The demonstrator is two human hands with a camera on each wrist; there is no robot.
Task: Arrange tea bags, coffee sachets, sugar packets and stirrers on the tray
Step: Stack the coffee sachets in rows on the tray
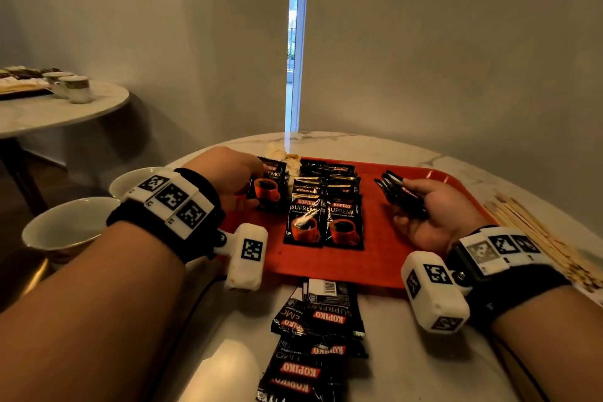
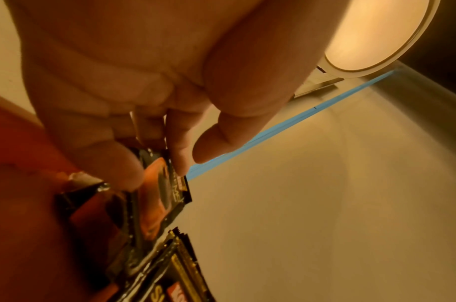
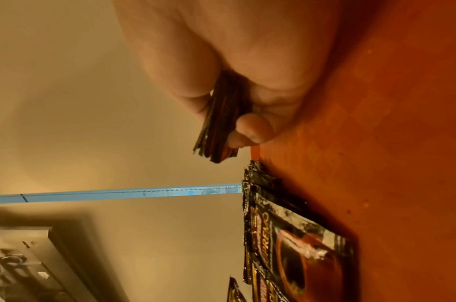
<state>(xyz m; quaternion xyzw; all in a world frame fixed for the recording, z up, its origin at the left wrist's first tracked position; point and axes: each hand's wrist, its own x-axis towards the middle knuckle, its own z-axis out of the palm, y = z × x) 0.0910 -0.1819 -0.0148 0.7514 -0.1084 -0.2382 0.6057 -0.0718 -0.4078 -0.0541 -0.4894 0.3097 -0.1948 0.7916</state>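
Note:
A red tray [image 1: 388, 258] lies on the marble table and carries two overlapping columns of black coffee sachets [image 1: 324, 206]. My left hand [image 1: 233, 181] pinches one black coffee sachet [image 1: 267, 188] upright over the tray's left part; the left wrist view shows the held sachet [image 2: 167, 196] between thumb and fingers. My right hand [image 1: 430, 212] grips a stack of black sachets [image 1: 399, 194] over the tray's right half, and in the right wrist view this stack [image 3: 219, 126] sticks out past the fingertips. More sachets [image 1: 318, 333] lie in a loose pile on the table in front of the tray. Wooden stirrers [image 1: 535, 235] lie right of the tray.
Two white cups [image 1: 70, 227] stand on the table left of my left wrist. Pale packets [image 1: 284, 155] lie at the tray's far edge. A second round table [image 1: 55, 108] at the far left holds cups and a tray. A wall rises close behind the table.

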